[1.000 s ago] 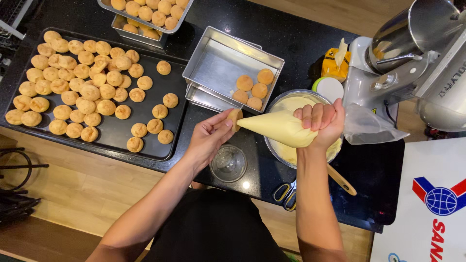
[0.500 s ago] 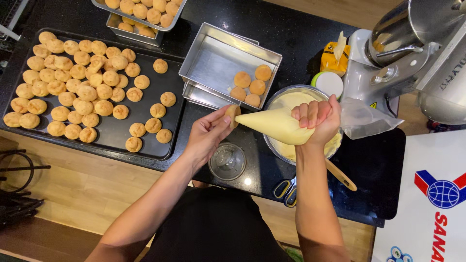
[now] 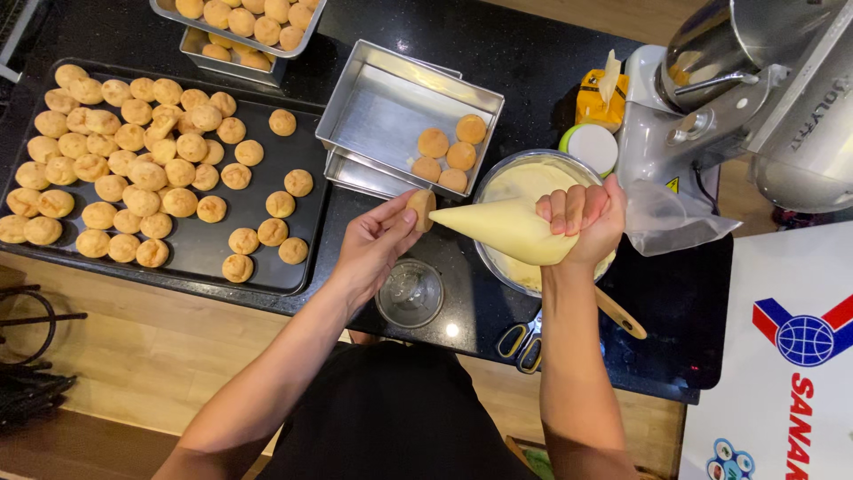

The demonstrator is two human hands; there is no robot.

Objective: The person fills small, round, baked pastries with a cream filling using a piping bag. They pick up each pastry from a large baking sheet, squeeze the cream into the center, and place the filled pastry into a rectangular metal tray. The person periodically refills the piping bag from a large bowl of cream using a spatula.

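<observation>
Along the left edge of the black stone surface [image 3: 533, 53] lies a flat black baking tray [image 3: 306, 258] crowded with small round golden pastry puffs [image 3: 133, 178]. To its right, toward the far edge, a rectangular silver metal pan [image 3: 373, 116] holds four more puffs in its near right corner.

The step in hand looks to be filling: one puff at a time gets cream piped into it. The left hand [image 3: 373, 244] is raised over the middle of the surface, above a small clear glass cup [image 3: 410, 293], with its fingers [image 3: 391, 218] curled in and pinching a single round golden puff [image 3: 420, 206] at the tips. The nozzle end of the cream-filled translucent piping bag [image 3: 502, 229] touches that puff. The right hand [image 3: 582, 222] is wrapped tight round the bag's fat end, fingers pressed together in a fist, above the steel bowl of pale cream [image 3: 524, 178].

The next move would call for a steady squeeze and a still left hand.
</observation>
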